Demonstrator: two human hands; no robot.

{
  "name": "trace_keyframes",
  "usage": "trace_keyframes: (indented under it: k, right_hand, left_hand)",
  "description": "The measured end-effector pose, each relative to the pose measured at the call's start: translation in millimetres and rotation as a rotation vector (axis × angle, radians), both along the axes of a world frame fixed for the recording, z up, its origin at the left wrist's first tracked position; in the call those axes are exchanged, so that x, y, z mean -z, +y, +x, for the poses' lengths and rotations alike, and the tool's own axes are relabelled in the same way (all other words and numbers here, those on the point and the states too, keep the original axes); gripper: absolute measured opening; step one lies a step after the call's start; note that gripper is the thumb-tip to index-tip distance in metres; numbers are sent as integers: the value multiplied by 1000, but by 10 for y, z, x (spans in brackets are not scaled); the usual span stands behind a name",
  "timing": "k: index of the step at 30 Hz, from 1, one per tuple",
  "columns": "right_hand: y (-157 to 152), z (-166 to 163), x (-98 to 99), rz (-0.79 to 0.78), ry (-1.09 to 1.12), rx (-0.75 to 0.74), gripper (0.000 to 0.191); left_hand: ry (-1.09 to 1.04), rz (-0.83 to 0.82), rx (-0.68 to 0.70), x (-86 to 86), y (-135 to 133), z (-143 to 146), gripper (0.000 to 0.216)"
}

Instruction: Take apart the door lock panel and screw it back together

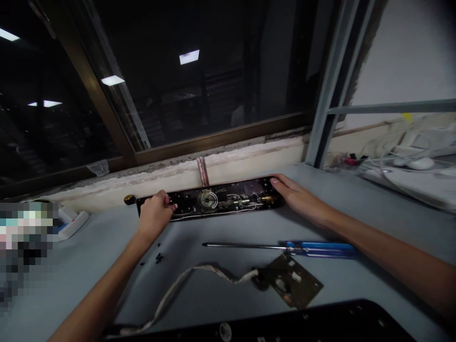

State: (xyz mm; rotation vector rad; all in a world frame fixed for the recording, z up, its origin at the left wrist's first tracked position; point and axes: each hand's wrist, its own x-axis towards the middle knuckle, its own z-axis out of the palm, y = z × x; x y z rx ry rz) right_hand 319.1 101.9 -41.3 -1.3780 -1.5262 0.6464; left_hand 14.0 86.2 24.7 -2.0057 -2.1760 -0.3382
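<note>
A long black lock body, opened so its brass parts and wires show, lies along the far edge of the grey table under the window. My left hand is closed on its left end, fingers curled over the edge. At the right end rests my right hand, fingers stretched flat against the casing. A blue-handled screwdriver lies on the table just in front of the lock, shaft pointing left.
A metal plate with a sleeved cable lies near me, beside several small black screws. A black panel runs along the near edge. Cables and white devices sit behind the right-hand frame. A white object lies at left.
</note>
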Motion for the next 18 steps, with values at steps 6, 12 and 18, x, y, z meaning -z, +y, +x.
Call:
trace_keyframes:
  k: [6, 12, 18]
  right_hand:
    - [-28, -4, -22, 1, -7, -4, 38]
    - [-32, 0, -45, 1, -13, -9, 38]
    - [-36, 0, -48, 19, -17, -18, 36]
  left_hand:
    - [126, 59, -16, 0, -30, -3, 18]
    - [163, 208, 215, -156, 38, -191, 20]
    - [-72, -61, 334, -166, 202, -342, 51]
